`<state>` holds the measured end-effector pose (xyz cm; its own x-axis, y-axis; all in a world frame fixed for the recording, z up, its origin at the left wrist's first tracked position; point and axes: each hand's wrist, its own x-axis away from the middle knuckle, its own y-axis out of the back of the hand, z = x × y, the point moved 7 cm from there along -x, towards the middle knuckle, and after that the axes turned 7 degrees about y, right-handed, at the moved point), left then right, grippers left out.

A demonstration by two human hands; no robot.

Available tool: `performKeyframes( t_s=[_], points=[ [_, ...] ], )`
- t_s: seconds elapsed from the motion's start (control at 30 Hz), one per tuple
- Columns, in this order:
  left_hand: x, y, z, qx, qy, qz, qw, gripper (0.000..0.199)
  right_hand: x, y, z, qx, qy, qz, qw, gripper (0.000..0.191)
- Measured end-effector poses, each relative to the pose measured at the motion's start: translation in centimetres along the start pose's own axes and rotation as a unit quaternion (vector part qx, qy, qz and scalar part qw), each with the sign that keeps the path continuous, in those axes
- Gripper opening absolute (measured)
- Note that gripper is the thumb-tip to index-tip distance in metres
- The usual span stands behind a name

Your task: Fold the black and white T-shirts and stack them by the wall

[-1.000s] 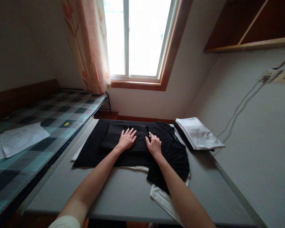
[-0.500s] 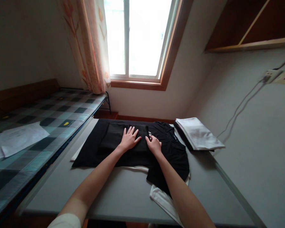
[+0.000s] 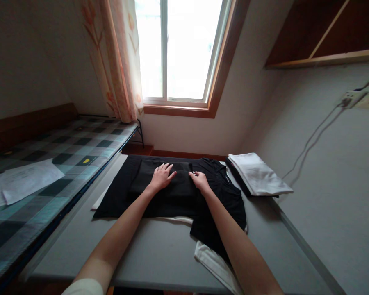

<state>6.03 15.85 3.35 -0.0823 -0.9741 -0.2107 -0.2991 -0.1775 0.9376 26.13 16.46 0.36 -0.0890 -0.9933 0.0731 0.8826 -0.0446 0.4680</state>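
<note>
A black T-shirt point(image 3: 117, 188) lies spread out on the table, its neck to the right, over a white garment point(image 3: 213, 260) whose sleeve sticks out at the front. On the T-shirt rests a flat black rectangular piece point(image 3: 147, 174); I cannot tell whether it is cloth or a board. My left hand point(image 3: 161, 177) lies on this piece with fingers spread, holding nothing. At the piece's right edge, my right hand point(image 3: 199, 181) pinches a slightly raised part between thumb and fingers. The fingertips are partly hidden against the black.
A folded white cloth point(image 3: 255, 174) lies over dark cloth at the grey table's point(image 3: 160, 250) right side. Left of the table stands a bed with a checked mattress point(image 3: 95, 141) and paper sheets point(image 3: 32, 180). Behind are a window point(image 3: 190, 53) and a curtain point(image 3: 117, 61).
My left hand has slid a little to the left across the black piece. My right hand stays at the right edge, its fingers drawn in slightly.
</note>
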Motion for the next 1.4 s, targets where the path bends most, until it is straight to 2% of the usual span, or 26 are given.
performKeyframes(
  t_s=[0.1,0.23,0.37,0.47,0.57,0.7,0.83,0.93,1.03,1.17,1.27,1.4],
  points=[
    [-0.6,2.0,1.3,0.035,0.010,-0.034,0.999,0.051,-0.7,-0.6,0.0,-0.023,-0.028,0.029,0.999,0.042],
    [-1.1,3.4,3.2,0.048,0.046,-0.036,0.997,0.045,-1.6,-1.0,-0.2,-0.035,-0.041,0.031,0.998,0.051],
    [-1.0,3.8,3.9,0.035,0.058,-0.032,0.997,0.038,-2.2,-1.2,0.0,-0.040,-0.002,0.017,0.999,0.049],
    [-0.9,4.0,3.8,0.033,0.057,-0.030,0.997,0.034,-2.3,-0.6,0.2,-0.032,0.036,-0.007,0.999,0.047],
    [-0.7,4.2,3.4,0.039,0.051,-0.033,0.997,0.032,-2.4,1.7,0.3,-0.009,0.083,-0.041,0.996,0.048],
    [-0.4,3.6,1.8,0.065,0.001,-0.014,0.998,0.031,-2.8,7.3,-0.3,0.044,0.123,-0.072,0.989,0.048],
    [0.7,1.6,-1.2,0.076,-0.086,0.007,0.993,0.037,-2.7,13.4,-2.2,0.072,0.114,-0.100,0.986,0.048],
    [2.0,-0.6,-3.6,0.061,-0.148,0.044,0.986,0.047,-2.1,16.0,-4.2,0.153,0.102,-0.121,0.976,0.047],
    [3.0,-2.2,-4.9,0.051,-0.171,0.082,0.981,0.056,-1.5,16.5,-6.3,0.232,0.069,-0.124,0.962,0.048],
    [3.2,-2.5,-5.0,0.046,-0.171,0.082,0.981,0.057,-1.0,16.3,-7.6,0.254,0.027,-0.129,0.958,0.050],
    [3.1,-2.5,-4.8,0.045,-0.175,0.079,0.980,0.057,-0.9,16.2,-7.6,0.154,-0.014,-0.116,0.981,0.036],
    [2.9,-2.1,-4.4,0.045,-0.177,0.075,0.980,0.055,-0.7,15.7,-7.0,0.024,-0.059,-0.055,0.997,0.021]
  ],
)
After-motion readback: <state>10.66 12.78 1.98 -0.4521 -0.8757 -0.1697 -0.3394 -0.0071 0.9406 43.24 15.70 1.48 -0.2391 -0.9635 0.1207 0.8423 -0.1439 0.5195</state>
